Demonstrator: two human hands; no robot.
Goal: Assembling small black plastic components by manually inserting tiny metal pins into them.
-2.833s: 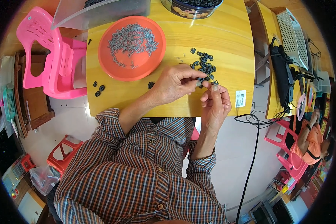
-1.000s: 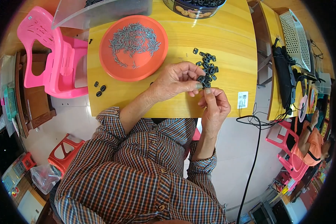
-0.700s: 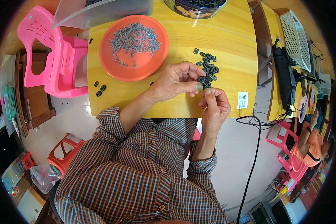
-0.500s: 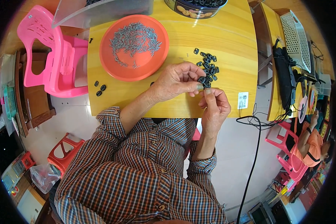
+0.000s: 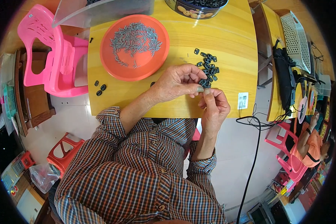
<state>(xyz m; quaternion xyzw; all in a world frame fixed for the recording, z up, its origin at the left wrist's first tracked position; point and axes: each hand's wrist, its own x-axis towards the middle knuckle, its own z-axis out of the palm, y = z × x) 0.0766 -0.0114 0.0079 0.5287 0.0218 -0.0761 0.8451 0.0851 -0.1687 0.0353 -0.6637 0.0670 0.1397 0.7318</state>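
- Both hands have barely shifted since half a second ago, staying pressed together at the yellow wooden table's (image 5: 227, 33) near edge
- left hand (image 5: 175, 83) has its fingertips pinched on a small black ring-shaped part (image 5: 202, 82)
- right hand (image 5: 214, 108) has thumb and forefinger closed against the same part from below
- that part sits just at the edge of the loose pile of black ring parts (image 5: 209, 67)
- round orange plastic plate of grey metal pins (image 5: 134, 46) lies to the left, apart from the hands

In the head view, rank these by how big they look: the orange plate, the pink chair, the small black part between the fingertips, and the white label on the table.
Pink chair
Orange plate
White label
Small black part
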